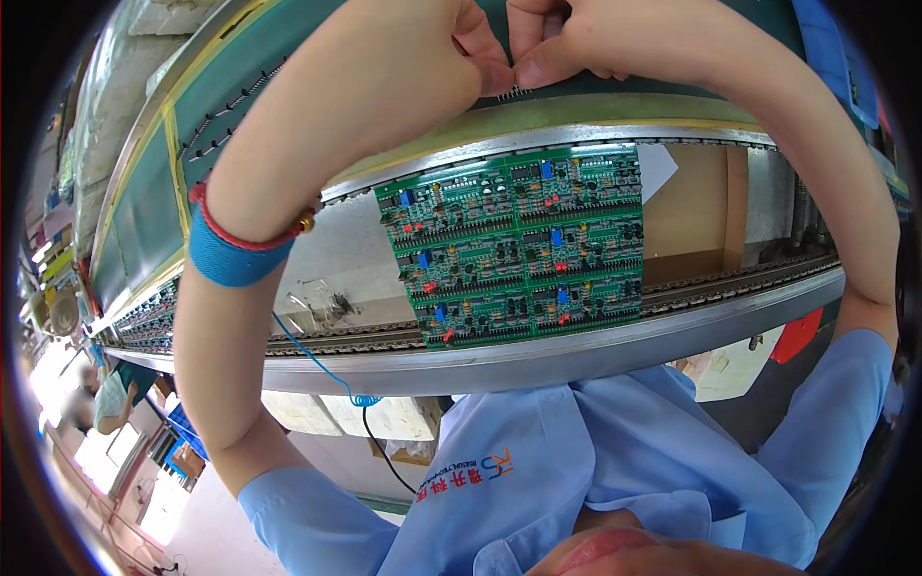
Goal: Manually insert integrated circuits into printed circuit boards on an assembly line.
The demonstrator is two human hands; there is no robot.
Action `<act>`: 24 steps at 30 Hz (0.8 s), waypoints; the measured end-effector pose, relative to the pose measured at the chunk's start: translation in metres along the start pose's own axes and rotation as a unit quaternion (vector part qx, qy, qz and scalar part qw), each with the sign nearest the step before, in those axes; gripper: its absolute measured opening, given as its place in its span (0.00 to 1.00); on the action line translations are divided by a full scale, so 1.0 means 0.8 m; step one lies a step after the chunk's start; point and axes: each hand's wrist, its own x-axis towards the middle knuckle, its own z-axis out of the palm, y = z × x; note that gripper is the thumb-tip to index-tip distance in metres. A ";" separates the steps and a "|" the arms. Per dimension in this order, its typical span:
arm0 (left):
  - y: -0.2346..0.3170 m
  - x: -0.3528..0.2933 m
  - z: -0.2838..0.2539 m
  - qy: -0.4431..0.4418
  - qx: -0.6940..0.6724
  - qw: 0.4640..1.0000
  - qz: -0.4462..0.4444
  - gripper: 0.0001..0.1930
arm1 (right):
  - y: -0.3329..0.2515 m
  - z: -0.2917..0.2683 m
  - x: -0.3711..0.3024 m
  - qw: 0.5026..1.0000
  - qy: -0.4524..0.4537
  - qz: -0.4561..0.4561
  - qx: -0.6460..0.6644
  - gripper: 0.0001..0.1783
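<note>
At the top of the head view, my left hand (468, 48) and my right hand (557, 43) meet over the dark green work surface, fingers closed in a pinch. A short pin header strip (515, 93) shows its row of thin metal pins right under both thumb tips; the fingers hide the rest of it. Nearer to me, a green panel of circuit boards (523, 248) lies across the conveyor rails. Blue trimmers, red parts, black chips and rows of pins crowd its boards. My left wrist wears a blue wrist strap (240, 252) and a red cord bracelet with a gold bead.
Conveyor chain rails (740, 286) run left to right on both sides of the panel. Black pin strips (230, 108) lie on the green surface at left. Loose clipped leads (327, 302) sit between the rails. A blue coiled cord (365, 400) hangs by the near rail. Another person (113, 398) is far left.
</note>
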 end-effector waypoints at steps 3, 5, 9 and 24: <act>0.062 -0.002 -0.016 -0.065 0.063 0.987 -0.136 0.06 | -0.019 -0.001 -0.005 0.998 -0.003 0.061 0.000 0.09; 0.058 -0.004 -0.012 -0.057 0.071 0.985 -0.144 0.06 | -0.028 0.001 -0.004 0.994 -0.001 0.111 -0.009 0.09; 0.065 -0.011 -0.004 -0.009 0.050 0.987 -0.151 0.07 | -0.010 0.003 -0.010 1.000 0.012 0.026 -0.010 0.09; -0.006 -0.048 0.047 0.197 0.082 0.977 0.021 0.08 | 0.044 0.060 -0.025 0.949 0.227 -0.214 -0.050 0.05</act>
